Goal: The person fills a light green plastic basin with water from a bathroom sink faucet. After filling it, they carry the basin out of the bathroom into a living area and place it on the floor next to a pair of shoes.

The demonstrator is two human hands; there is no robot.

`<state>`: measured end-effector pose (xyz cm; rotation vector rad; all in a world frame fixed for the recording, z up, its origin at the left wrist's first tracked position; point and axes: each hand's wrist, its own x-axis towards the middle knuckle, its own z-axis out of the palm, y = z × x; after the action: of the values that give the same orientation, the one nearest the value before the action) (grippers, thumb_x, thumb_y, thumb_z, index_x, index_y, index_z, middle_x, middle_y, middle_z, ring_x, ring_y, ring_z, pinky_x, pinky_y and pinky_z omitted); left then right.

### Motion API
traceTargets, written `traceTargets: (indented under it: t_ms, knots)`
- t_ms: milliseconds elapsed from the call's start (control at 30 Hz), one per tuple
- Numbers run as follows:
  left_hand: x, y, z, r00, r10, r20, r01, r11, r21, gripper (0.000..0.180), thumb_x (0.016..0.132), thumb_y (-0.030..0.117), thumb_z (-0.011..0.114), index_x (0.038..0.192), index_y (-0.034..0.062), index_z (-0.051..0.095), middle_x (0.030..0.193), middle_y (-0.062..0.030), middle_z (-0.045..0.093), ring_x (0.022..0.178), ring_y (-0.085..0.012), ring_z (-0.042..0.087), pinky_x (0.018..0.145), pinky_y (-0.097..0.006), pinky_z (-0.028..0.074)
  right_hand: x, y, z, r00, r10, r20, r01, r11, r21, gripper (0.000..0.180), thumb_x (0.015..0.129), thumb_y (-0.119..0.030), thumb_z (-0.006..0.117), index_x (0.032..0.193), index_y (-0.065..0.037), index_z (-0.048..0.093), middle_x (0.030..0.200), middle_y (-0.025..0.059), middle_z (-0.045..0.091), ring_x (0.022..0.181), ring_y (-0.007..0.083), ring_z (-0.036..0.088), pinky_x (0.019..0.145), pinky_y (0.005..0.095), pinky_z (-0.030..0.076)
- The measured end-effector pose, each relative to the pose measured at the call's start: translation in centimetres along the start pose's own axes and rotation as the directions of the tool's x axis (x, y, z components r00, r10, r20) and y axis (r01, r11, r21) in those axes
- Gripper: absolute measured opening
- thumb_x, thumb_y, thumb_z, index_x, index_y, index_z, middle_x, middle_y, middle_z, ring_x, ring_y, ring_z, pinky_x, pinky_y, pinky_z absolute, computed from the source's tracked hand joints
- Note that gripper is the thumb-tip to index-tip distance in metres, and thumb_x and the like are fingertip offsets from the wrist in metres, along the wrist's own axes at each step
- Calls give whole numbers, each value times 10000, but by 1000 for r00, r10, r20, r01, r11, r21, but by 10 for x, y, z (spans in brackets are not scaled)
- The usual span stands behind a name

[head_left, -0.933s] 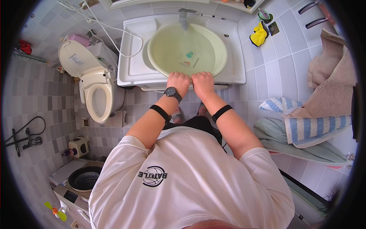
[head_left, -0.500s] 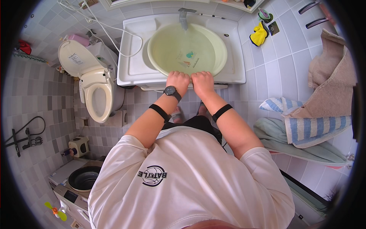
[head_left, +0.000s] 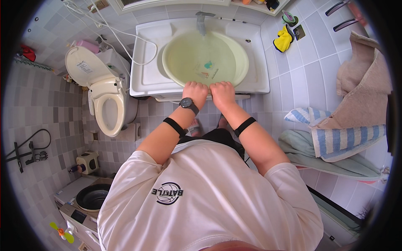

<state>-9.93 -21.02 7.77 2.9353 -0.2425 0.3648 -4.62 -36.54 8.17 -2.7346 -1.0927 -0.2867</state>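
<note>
A large pale green plastic washbasin [head_left: 168, 69] sits in the white sink, with what looks like water inside and coloured printed pictures on its bottom. My left hand [head_left: 195, 93] and my right hand [head_left: 222, 93] are side by side, almost touching, at the middle of its near rim. Both are closed with knuckles up, and the fingers seem curled over that rim; their undersides are hidden. Above the basin's far side stands the grey faucet [head_left: 201, 26]. A black watch [head_left: 186, 102] is on my left wrist, and a black band circles each forearm.
The white sink counter [head_left: 144, 75] surrounds the basin, with a white cable [head_left: 155, 52] looped over its left side. A toilet [head_left: 109, 115] with raised lid stands left. Yellow gloves [head_left: 283, 39] hang on the right wall, near several towels [head_left: 349, 140]. A black bowl [head_left: 93, 197] lies at lower left.
The whole view has shifted slightly, so the sink and basin appear a little lower. Both hands stay closed at the same place on the near rim.
</note>
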Motion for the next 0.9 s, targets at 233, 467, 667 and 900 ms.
traceTargets:
  t_ms: [233,467,667,900]
  knots:
    - [-9,3,-5,1000,8,1,-8,1000,-4,42,788,104,640,759,101,670,787,-89,701,827,-294,695,800,-421,532,-7,-6,-3,1000,-3,6,3,1000,-5,55,760,-99,664,722,-119,699,725,77,696,786,284,700,745,420,508]
    - [-21,8,-11,1000,10,-17,-11,1000,-17,53,797,106,629,751,104,656,772,-86,685,820,-296,687,788,-424,528,-19,-15,-9,1000,0,-13,0,1000,-2,56,763,-103,661,715,-116,685,717,77,690,781,282,699,744,419,507]
    - [-26,12,-15,1000,14,-26,-14,1000,-17,53,800,106,627,757,103,659,778,-89,689,825,-296,689,801,-425,530,-24,-17,-12,1000,0,-29,-1,1000,-1,61,769,-106,659,717,-121,687,716,73,691,777,279,699,749,418,506]
    - [-26,13,-18,1000,-6,-8,6,1000,-20,61,804,101,625,764,106,670,798,-95,705,844,-298,697,824,-430,531,-23,-18,-18,1000,-2,3,2,1000,17,79,788,-114,651,728,-119,702,749,83,713,808,288,711,772,424,522]
